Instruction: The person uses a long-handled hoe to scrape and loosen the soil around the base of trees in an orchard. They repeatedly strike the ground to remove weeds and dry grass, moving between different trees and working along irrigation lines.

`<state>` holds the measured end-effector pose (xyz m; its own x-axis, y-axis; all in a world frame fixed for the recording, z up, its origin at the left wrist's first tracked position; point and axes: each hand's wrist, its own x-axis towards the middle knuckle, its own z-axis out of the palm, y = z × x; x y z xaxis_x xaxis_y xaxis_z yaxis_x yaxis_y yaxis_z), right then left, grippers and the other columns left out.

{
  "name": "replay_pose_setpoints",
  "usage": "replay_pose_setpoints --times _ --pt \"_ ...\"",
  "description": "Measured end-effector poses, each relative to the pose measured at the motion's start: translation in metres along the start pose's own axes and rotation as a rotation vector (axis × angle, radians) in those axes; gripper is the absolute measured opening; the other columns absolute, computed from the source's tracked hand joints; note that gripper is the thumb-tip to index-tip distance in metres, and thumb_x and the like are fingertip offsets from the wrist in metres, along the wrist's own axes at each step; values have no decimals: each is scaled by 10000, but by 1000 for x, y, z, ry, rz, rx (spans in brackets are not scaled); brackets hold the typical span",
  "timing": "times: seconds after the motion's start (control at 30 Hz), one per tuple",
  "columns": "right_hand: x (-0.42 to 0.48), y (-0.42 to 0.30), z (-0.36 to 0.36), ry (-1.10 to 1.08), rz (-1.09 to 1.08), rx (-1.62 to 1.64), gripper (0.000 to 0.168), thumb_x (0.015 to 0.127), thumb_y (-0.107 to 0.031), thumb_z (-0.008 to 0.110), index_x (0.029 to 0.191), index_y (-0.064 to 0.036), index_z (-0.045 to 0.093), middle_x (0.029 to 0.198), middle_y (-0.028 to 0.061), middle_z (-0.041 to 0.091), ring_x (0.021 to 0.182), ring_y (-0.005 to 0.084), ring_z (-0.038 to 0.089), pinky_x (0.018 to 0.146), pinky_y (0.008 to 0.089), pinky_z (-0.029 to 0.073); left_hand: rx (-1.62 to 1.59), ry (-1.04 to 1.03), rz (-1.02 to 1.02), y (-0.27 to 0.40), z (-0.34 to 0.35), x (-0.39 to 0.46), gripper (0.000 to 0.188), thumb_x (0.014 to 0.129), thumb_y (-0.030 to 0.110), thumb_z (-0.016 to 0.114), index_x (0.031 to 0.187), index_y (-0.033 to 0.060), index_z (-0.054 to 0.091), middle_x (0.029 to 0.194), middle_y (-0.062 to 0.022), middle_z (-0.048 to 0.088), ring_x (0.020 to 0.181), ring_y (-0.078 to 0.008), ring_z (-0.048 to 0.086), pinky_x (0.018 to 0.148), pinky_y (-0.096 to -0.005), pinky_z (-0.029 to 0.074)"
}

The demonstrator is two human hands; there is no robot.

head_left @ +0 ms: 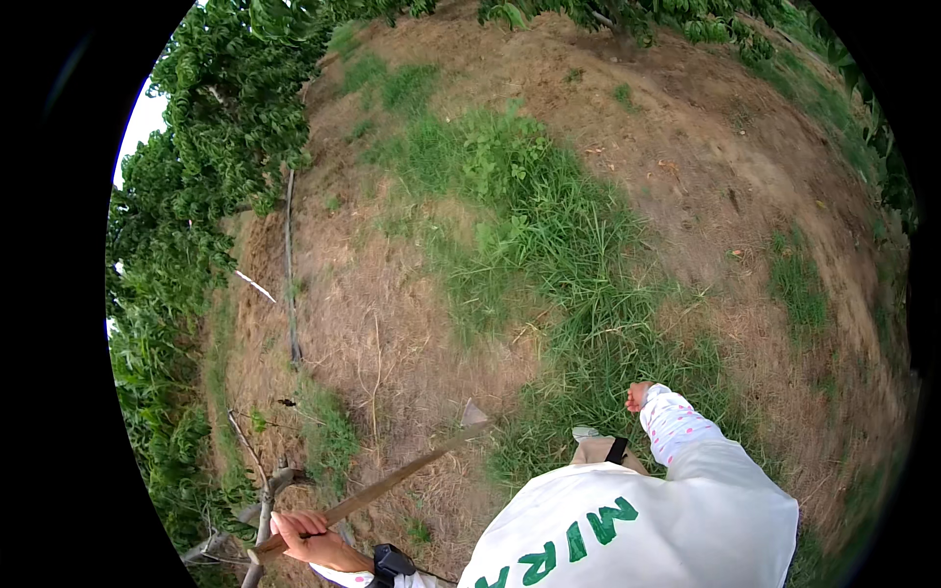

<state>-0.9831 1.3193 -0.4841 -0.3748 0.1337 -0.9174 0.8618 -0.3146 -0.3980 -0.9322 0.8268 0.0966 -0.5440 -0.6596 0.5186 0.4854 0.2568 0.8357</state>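
Observation:
At the lower left, my left hand (300, 535) is closed around the wooden handle of a hoe (404, 472), near the handle's butt end. The handle slants up to the right, and a pale triangular metal blade (473, 414) shows at its far end, over dry soil beside the grass. My right hand (638, 396) hangs above green grass (595, 294) at the right, with its fingers curled; nothing is seen in it. A light shoe (585, 434) shows below my white shirt.
Leafy trees (220, 117) line the left side. A bare branch (266, 507) stands close to my left hand. A dark irrigation hose (290, 257) lies along the soil, with a white strip (256, 287) beside it. More foliage (706, 22) hangs at the top.

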Motion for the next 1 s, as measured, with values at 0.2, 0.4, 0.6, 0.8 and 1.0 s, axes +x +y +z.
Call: replay_pose_setpoints --times 0.2,0.4,0.6,0.8,1.0 --pt "21 -60 55 -134 62 79 190 907 -251 424 861 -78 486 688 63 522 651 249 593 572 397 536 90 -13 -153 -77 29 -48 351 930 139 481 626 95 310 517 -8 304 475 -107 314 493 -275 298" --pt "17 -90 166 -269 85 29 193 897 -255 472 806 -89 505 676 38 531 690 251 604 616 424 525 92 -15 -191 -94 64 -56 256 908 104 509 700 57 368 587 -34 383 561 -129 388 603 -287 370" --pt "-27 -101 304 -696 328 -86 306 944 -361 431 809 -108 537 746 58 595 771 255 609 700 410 501 -11 44 37 -72 63 -15 391 957 197 452 604 82 330 520 -12 318 440 -103 287 440 -262 279" --pt "-79 -101 433 -930 420 -325 564 899 -569 414 1041 -30 504 954 137 628 901 289 622 780 435 503 -140 -155 17 -92 29 17 483 962 250 464 537 58 337 472 -30 373 409 -133 322 403 -285 261" --pt "-85 -87 545 -755 478 -543 429 923 -406 451 997 12 520 965 178 614 903 321 588 784 470 486 -81 -257 -38 -108 -21 72 477 937 310 501 552 72 350 468 -23 406 402 -149 348 405 -300 295"
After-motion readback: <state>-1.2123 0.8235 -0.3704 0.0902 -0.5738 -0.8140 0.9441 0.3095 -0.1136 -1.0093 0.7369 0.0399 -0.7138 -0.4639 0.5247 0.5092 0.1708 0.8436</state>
